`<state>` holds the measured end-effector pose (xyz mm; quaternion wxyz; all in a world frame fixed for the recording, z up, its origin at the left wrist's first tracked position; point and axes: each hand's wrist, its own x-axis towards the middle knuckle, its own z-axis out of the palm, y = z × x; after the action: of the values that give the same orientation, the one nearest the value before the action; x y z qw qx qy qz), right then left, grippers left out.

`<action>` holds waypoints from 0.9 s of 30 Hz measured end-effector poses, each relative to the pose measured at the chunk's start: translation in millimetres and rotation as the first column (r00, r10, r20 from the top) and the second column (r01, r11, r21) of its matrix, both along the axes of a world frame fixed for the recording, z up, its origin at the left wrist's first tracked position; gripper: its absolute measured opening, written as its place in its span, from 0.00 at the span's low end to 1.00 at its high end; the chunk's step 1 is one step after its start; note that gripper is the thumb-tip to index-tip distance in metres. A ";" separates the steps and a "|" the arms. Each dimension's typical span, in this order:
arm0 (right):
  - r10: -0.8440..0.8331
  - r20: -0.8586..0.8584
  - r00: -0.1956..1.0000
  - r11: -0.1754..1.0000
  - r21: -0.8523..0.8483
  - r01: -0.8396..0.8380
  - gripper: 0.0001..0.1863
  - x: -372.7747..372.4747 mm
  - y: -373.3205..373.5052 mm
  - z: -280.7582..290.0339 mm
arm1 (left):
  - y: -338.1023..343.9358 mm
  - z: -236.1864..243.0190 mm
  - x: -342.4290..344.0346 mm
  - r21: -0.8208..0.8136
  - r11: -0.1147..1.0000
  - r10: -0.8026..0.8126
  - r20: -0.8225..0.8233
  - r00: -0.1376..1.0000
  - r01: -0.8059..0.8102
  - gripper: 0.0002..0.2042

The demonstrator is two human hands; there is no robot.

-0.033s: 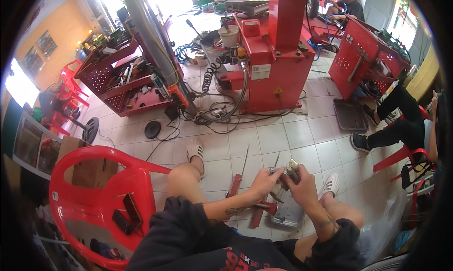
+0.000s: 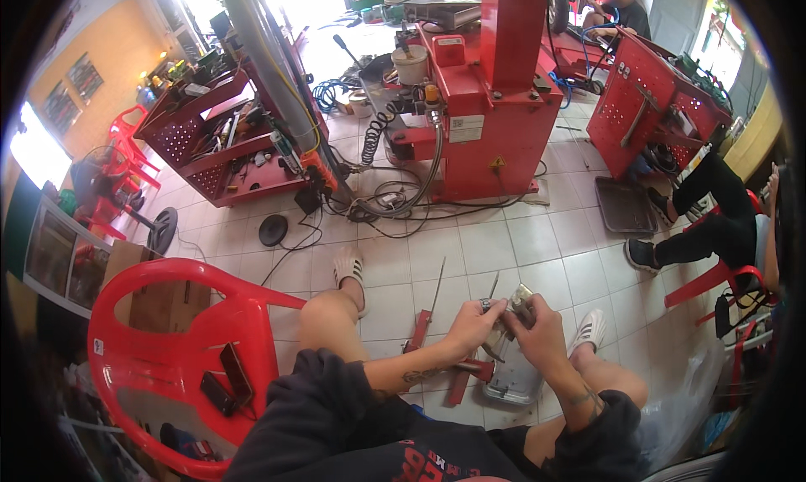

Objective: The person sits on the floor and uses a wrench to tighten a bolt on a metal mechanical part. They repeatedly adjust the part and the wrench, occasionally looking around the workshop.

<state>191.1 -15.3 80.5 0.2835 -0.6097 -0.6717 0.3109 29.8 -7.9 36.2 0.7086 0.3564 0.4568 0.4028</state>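
Note:
Between my knees, my two hands meet over a small pale metal part. My right hand is closed around it, and its upper end sticks out above the fingers. My left hand is closed in a pinch right beside it; what lies between its fingertips is too small to make out. Below the hands is a grey tray on the floor, partly covered by them. A red metal stand with thin upright rods is close to my left wrist.
A red plastic chair at my left holds two dark phone-like objects. Ahead stands a red machine with hoses and cables on the tiles. Red tool carts flank it. A seated person's legs are at right, near a black tray.

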 end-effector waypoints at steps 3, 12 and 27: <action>0.022 0.105 0.994 1.000 0.014 -0.023 0.14 -2.3 -1.6 5.8 | -1.0 -4.3 0.6 0.016 1.000 0.008 -0.018 1.000 -0.007 0.15; 0.109 0.088 0.990 0.991 0.064 -0.115 0.11 3.5 -2.5 -2.8 | -4.9 -12.3 8.1 0.078 0.991 0.122 -0.221 0.968 -0.108 0.18; 0.129 0.101 0.986 0.992 -0.019 -0.128 0.12 8.9 -1.6 6.7 | -1.5 1.0 6.7 0.125 0.989 0.108 -0.273 0.956 -0.076 0.18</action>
<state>200.0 -16.9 87.2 0.2243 -0.5819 -0.7213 0.3012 36.5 -9.4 37.2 0.5962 0.4276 0.5448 0.4062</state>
